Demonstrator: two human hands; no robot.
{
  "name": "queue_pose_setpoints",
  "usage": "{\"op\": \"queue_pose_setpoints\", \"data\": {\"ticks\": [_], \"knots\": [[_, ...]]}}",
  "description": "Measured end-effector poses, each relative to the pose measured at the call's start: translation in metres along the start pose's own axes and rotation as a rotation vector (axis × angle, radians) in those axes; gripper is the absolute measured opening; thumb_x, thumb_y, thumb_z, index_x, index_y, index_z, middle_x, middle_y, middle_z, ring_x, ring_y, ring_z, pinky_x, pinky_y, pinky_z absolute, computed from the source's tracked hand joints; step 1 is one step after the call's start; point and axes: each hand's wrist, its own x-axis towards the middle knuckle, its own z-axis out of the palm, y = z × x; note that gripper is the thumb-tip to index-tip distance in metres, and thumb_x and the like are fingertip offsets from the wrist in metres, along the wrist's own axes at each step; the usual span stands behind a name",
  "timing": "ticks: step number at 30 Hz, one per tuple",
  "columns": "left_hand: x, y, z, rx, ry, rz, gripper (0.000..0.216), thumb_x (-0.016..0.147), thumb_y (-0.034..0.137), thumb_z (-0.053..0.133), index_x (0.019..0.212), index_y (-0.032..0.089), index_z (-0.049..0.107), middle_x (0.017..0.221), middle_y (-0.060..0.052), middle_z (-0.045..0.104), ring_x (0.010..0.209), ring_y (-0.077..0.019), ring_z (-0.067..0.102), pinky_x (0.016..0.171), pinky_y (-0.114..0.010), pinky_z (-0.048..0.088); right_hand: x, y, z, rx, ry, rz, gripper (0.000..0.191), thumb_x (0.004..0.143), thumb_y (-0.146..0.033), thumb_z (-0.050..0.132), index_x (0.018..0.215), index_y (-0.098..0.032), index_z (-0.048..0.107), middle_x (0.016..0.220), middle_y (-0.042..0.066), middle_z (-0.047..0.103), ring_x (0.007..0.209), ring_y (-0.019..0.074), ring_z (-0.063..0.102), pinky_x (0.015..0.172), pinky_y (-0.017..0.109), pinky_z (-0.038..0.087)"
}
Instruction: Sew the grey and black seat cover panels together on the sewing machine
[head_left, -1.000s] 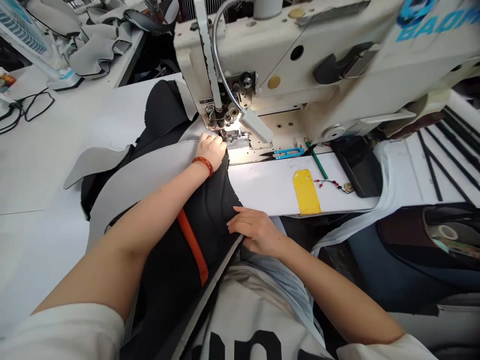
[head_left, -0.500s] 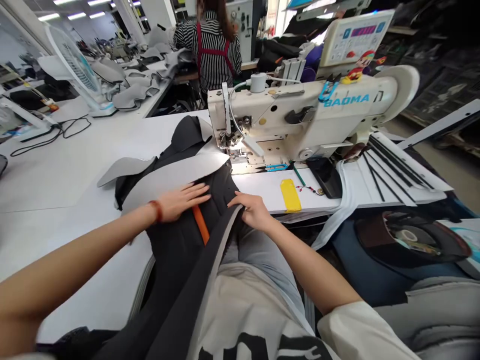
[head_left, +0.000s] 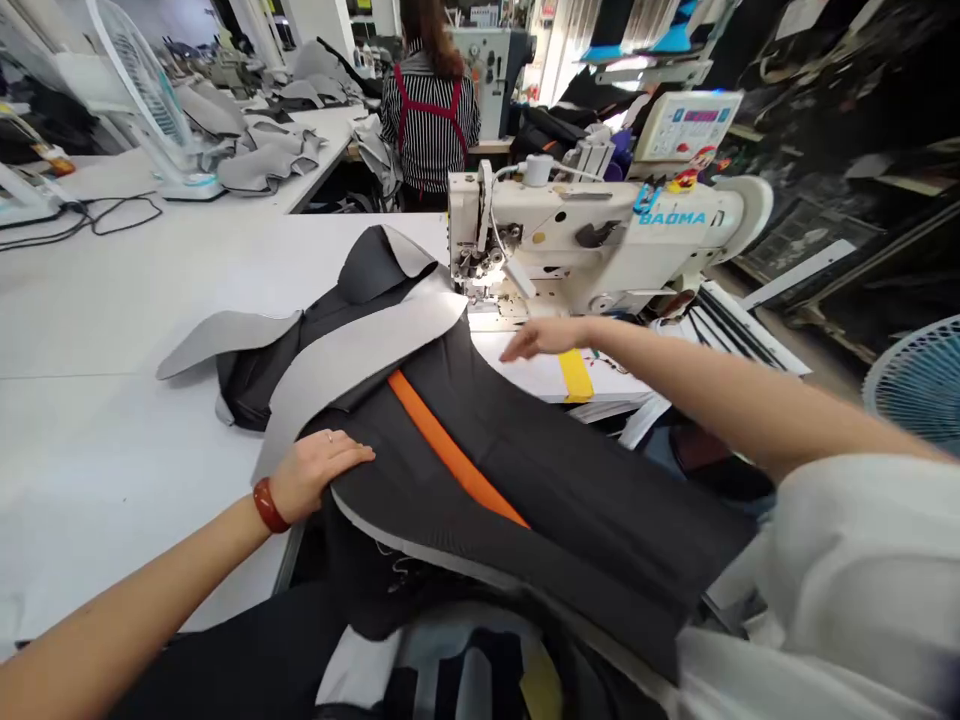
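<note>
A long piece of black padded fabric (head_left: 555, 450) with grey backing and an orange stripe (head_left: 457, 460) spreads from the sewing machine across my lap. My left hand (head_left: 319, 470), with a reddish-brown bangle at the wrist, grips the fabric's near left edge, its fingertips partly hidden. My right hand (head_left: 547, 338) is off the fabric, fingers stretched out and holding nothing, just in front of the sewing machine (head_left: 585, 225). The fabric's far end lies beside the lit needle area. A grey-backed flap (head_left: 367, 340) folds over its upper part.
A yellow piece (head_left: 576, 376) lies at the table's front edge, near my right forearm. The white table (head_left: 90, 400) stretches left, with a fan (head_left: 157, 130) and grey cut pieces (head_left: 270, 155) at the back. A person (head_left: 431, 120) in stripes is beyond the machine.
My right hand has let go of the fabric edge and risen toward the machine. The fabric now opens out to the right, showing more orange stripe. My left hand has moved to its near edge.
</note>
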Motion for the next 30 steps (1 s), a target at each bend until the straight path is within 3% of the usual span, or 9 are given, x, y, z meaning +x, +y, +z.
{"op": "queue_pose_setpoints", "data": {"ticks": [5, 11, 13, 16, 19, 21, 24, 26, 30], "knots": [[-0.016, 0.029, 0.031, 0.074, -0.032, 0.031, 0.041, 0.093, 0.013, 0.033, 0.113, 0.02, 0.069, 0.107, -0.011, 0.074, 0.085, -0.0194, 0.069, 0.071, -0.035, 0.053, 0.091, -0.026, 0.02, -0.259, 0.214, 0.153, 0.039, 0.086, -0.014, 0.062, 0.124, -0.004, 0.064, 0.136, 0.021, 0.058, 0.126, 0.0334, 0.054, 0.103, 0.047, 0.044], [0.029, 0.039, 0.012, 0.057, -0.632, 0.106, 0.062, 0.074, 0.012, 0.052, 0.135, 0.016, 0.058, 0.14, -0.015, 0.057, 0.129, -0.0261, 0.055, 0.104, -0.04, 0.047, 0.125, -0.027, 0.062, -0.355, 0.453, 0.183, 0.052, 0.097, -0.039, 0.047, 0.125, 0.004, 0.056, 0.132, 0.028, 0.053, 0.127, 0.036, 0.044, 0.109, 0.05, 0.031], [0.066, 0.018, 0.0, 0.069, -0.579, 0.124, 0.058, 0.08, 0.013, 0.049, 0.137, 0.024, 0.057, 0.144, -0.009, 0.054, 0.137, -0.0256, 0.046, 0.116, -0.045, 0.034, 0.124, -0.02, 0.064, -0.363, 0.501, 0.172, 0.053, 0.097, -0.045, 0.046, 0.121, 0.001, 0.058, 0.126, 0.026, 0.057, 0.122, 0.035, 0.046, 0.107, 0.049, 0.03], [0.117, -0.045, -0.008, 0.297, -0.38, -0.089, 0.057, 0.09, 0.014, 0.036, 0.145, 0.026, 0.048, 0.157, -0.009, 0.036, 0.147, -0.0287, 0.029, 0.12, -0.058, 0.017, 0.124, -0.012, 0.066, -0.384, 0.59, 0.148, 0.056, 0.096, -0.051, 0.046, 0.118, -0.001, 0.059, 0.121, 0.024, 0.059, 0.116, 0.0354, 0.047, 0.099, 0.047, 0.034], [0.151, -0.113, -0.012, 0.477, -0.464, -0.341, 0.056, 0.091, 0.013, 0.031, 0.141, 0.028, 0.052, 0.152, -0.011, 0.043, 0.141, -0.0314, 0.039, 0.109, -0.056, 0.033, 0.124, -0.009, 0.07, -0.382, 0.653, 0.138, 0.061, 0.095, -0.052, 0.047, 0.129, -0.002, 0.052, 0.127, 0.023, 0.057, 0.117, 0.035, 0.046, 0.096, 0.045, 0.036], [0.172, -0.135, -0.012, 0.576, -0.49, -0.454, 0.049, 0.089, 0.013, 0.035, 0.129, 0.02, 0.062, 0.139, -0.019, 0.056, 0.132, -0.0343, 0.049, 0.103, -0.055, 0.039, 0.124, -0.007, 0.072, -0.368, 0.651, 0.132, 0.064, 0.096, -0.052, 0.047, 0.135, -0.001, 0.047, 0.131, 0.024, 0.055, 0.119, 0.0347, 0.045, 0.097, 0.045, 0.036], [0.218, -0.125, 0.0, 0.603, -0.362, -0.268, 0.036, 0.087, 0.022, 0.045, 0.113, 0.01, 0.068, 0.131, -0.023, 0.059, 0.134, -0.035, 0.045, 0.111, -0.054, 0.031, 0.124, -0.006, 0.073, -0.359, 0.637, 0.119, 0.067, 0.096, -0.051, 0.045, 0.138, 0.001, 0.044, 0.133, 0.025, 0.053, 0.121, 0.0356, 0.043, 0.095, 0.045, 0.037], [0.256, -0.107, 0.017, 0.553, -0.246, -0.104, 0.042, 0.087, 0.024, 0.047, 0.122, 0.005, 0.061, 0.14, -0.023, 0.051, 0.14, -0.0328, 0.037, 0.119, -0.049, 0.023, 0.123, -0.006, 0.072, -0.352, 0.64, 0.114, 0.067, 0.097, -0.05, 0.044, 0.138, 0.003, 0.044, 0.135, 0.027, 0.052, 0.122, 0.0361, 0.042, 0.094, 0.045, 0.037], [0.316, -0.095, 0.042, 0.468, -0.235, -0.287, 0.048, 0.086, 0.013, 0.043, 0.132, 0.002, 0.052, 0.132, -0.024, 0.057, 0.128, -0.0312, 0.05, 0.111, -0.044, 0.036, 0.123, -0.005, 0.072, -0.324, 0.639, 0.107, 0.065, 0.097, -0.048, 0.044, 0.136, 0.004, 0.045, 0.133, 0.027, 0.053, 0.121, 0.0361, 0.042, 0.093, 0.045, 0.038]]}}
